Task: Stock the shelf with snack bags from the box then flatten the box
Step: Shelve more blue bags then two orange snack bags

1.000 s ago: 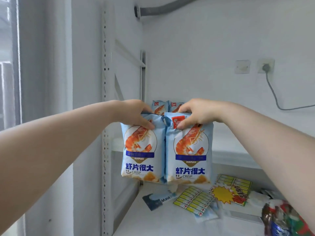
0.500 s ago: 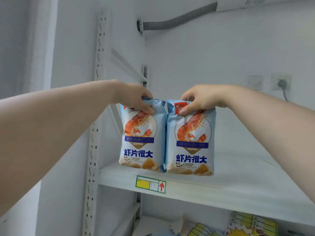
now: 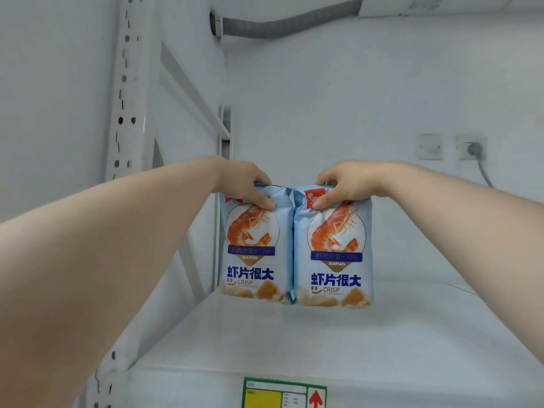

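Note:
Two light-blue snack bags with a prawn picture stand upright side by side at the back left of a white shelf board [image 3: 323, 343]. My left hand [image 3: 247, 184] pinches the top edge of the left snack bag [image 3: 253, 254]. My right hand [image 3: 344, 184] pinches the top of the right snack bag [image 3: 335, 260]. The bags touch each other along their inner edges. Their bottoms sit at or just above the board. The box is out of view.
A white perforated upright post [image 3: 126, 113] rises at the left. A grey hose [image 3: 282, 25] runs along the wall above. A wall switch [image 3: 429, 146] and a plugged socket [image 3: 472, 147] sit at the right. A yellow-green label [image 3: 284, 394] marks the shelf's front edge.
Both hands carried the two bags from below the shelf up onto it and pushed them toward the back left corner. The lower shelf with its packets dropped out of view.

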